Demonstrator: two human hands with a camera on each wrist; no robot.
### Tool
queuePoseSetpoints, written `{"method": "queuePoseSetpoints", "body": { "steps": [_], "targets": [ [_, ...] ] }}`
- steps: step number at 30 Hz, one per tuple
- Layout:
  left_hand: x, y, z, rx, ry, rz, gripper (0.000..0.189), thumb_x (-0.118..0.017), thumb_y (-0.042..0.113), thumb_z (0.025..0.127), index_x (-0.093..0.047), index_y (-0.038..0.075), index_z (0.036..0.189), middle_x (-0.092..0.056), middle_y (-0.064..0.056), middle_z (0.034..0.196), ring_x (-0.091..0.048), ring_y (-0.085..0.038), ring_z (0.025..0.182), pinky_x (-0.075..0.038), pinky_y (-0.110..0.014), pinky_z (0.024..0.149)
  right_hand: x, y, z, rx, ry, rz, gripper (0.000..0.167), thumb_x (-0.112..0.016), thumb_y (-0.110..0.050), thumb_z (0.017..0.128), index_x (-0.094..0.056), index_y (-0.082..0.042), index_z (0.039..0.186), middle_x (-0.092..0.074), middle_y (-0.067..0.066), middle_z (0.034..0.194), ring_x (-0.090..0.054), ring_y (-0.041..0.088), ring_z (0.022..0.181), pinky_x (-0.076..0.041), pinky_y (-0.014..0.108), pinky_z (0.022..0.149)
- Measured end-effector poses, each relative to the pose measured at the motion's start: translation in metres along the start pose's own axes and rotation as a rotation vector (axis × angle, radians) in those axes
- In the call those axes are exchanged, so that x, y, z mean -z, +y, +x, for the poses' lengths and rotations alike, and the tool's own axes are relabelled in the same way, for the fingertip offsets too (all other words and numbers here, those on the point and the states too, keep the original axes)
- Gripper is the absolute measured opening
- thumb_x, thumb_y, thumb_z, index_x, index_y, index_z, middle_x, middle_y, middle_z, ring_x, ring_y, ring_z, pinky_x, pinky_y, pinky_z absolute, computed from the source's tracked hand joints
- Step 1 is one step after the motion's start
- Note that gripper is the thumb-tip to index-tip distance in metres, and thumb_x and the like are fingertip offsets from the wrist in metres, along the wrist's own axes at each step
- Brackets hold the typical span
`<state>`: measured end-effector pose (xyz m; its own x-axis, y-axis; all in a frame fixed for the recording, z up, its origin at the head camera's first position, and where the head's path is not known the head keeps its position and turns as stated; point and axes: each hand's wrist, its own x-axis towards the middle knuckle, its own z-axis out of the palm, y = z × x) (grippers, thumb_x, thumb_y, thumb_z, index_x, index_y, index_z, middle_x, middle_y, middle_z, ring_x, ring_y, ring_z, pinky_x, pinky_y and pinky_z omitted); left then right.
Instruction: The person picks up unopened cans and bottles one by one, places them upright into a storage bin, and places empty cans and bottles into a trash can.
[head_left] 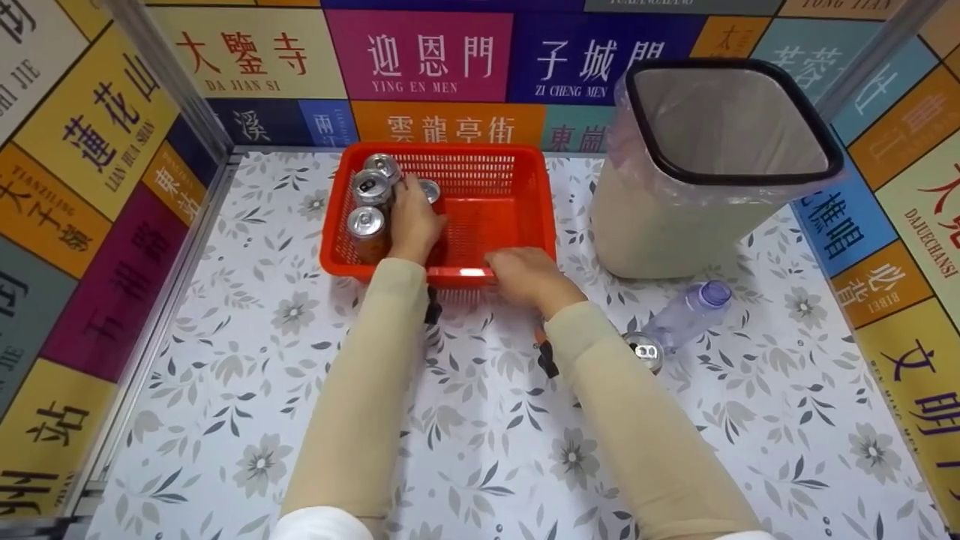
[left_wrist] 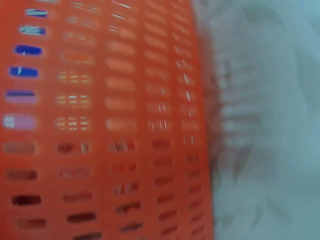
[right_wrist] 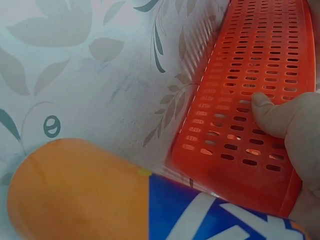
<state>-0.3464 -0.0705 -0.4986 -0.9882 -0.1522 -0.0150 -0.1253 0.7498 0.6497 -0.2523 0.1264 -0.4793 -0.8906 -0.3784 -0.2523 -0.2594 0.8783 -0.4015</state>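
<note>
A red plastic basket (head_left: 517, 217) with slotted walls stands near the back wall. In its left part several drink cans (head_left: 367, 223) stand upright, silver tops up. My left hand (head_left: 415, 225) reaches over the front rim into it, fingers and thumb around another can (head_left: 430, 190) beside them; the hand hides most of that can. With my right hand (head_left: 525, 276) I grip the front rim near the right corner. The right wrist view shows the thumb (right_wrist: 270, 112) pressed on the slotted outer wall. In the left wrist view only the basket's wall (left_wrist: 100, 120) and tabletop appear.
A beige trash bin (head_left: 660, 225) with a black rim and clear liner stands right of the basket. Before it are a clear purplish bottle (head_left: 686, 315), lying tilted, and a can (head_left: 645, 351). Close to the right wrist camera is a rounded orange-and-blue object (right_wrist: 90, 190).
</note>
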Motion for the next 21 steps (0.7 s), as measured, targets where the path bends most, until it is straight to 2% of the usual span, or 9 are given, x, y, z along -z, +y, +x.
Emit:
{"method": "queuePoseSetpoints", "body": {
  "steps": [5,10,12,15,18,21],
  "targets": [
    [0.001,0.002,0.006,-0.053,-0.017,0.08,0.081,-0.086,0.018,0.091,-0.037,-0.003,0.154,-0.04,-0.031,0.156,-0.057,-0.043,0.134,-0.046,-0.047,0.116,-0.002,-0.001,0.001,0.006,0.002,-0.03,0.014,-0.058,-0.019,0.104,-0.068,-0.011,0.109,-0.066,0.008,0.105,-0.059,0.032,0.104,-0.05,0.047,0.1],
    [0.0,-0.002,0.015,-0.036,-0.021,0.11,0.082,-0.084,0.017,0.093,-0.036,0.002,0.157,-0.029,-0.028,0.165,-0.05,-0.041,0.142,-0.039,-0.045,0.122,-0.004,-0.002,0.002,0.04,-0.004,-0.072,0.008,-0.059,-0.014,0.099,-0.065,-0.01,0.104,-0.064,0.009,0.099,-0.059,0.032,0.099,-0.051,0.045,0.094],
    [-0.001,-0.002,0.018,-0.041,-0.017,0.128,0.083,-0.084,0.018,0.094,-0.035,0.003,0.159,-0.03,-0.027,0.165,-0.05,-0.041,0.142,-0.04,-0.046,0.121,-0.004,-0.003,0.002,0.048,-0.001,-0.076,0.008,-0.061,-0.011,0.098,-0.066,-0.009,0.105,-0.064,0.009,0.098,-0.059,0.032,0.097,-0.051,0.045,0.093],
    [-0.004,0.002,0.021,-0.081,-0.001,0.219,0.084,-0.084,0.019,0.094,-0.034,0.004,0.161,-0.036,-0.025,0.161,-0.059,-0.044,0.132,-0.05,-0.051,0.111,-0.003,-0.002,0.002,0.04,0.006,-0.071,0.011,-0.062,-0.012,0.1,-0.068,-0.009,0.109,-0.064,0.008,0.099,-0.059,0.031,0.097,-0.052,0.044,0.094],
    [-0.007,0.006,0.022,-0.107,0.037,0.347,0.081,-0.081,0.022,0.096,-0.035,0.007,0.161,-0.041,-0.024,0.156,-0.069,-0.043,0.112,-0.06,-0.053,0.094,-0.002,-0.001,0.002,0.03,0.011,-0.07,0.013,-0.062,-0.012,0.1,-0.069,-0.009,0.111,-0.064,0.008,0.099,-0.059,0.031,0.097,-0.052,0.044,0.094],
    [-0.01,0.008,0.021,-0.113,0.072,0.423,0.069,-0.069,0.013,0.102,-0.035,0.009,0.162,-0.039,-0.027,0.158,-0.072,-0.04,0.101,-0.063,-0.051,0.085,-0.002,0.0,0.002,0.035,0.01,-0.089,0.014,-0.064,-0.011,0.099,-0.069,-0.009,0.111,-0.065,0.008,0.1,-0.059,0.031,0.097,-0.052,0.044,0.094]
  ]
}}
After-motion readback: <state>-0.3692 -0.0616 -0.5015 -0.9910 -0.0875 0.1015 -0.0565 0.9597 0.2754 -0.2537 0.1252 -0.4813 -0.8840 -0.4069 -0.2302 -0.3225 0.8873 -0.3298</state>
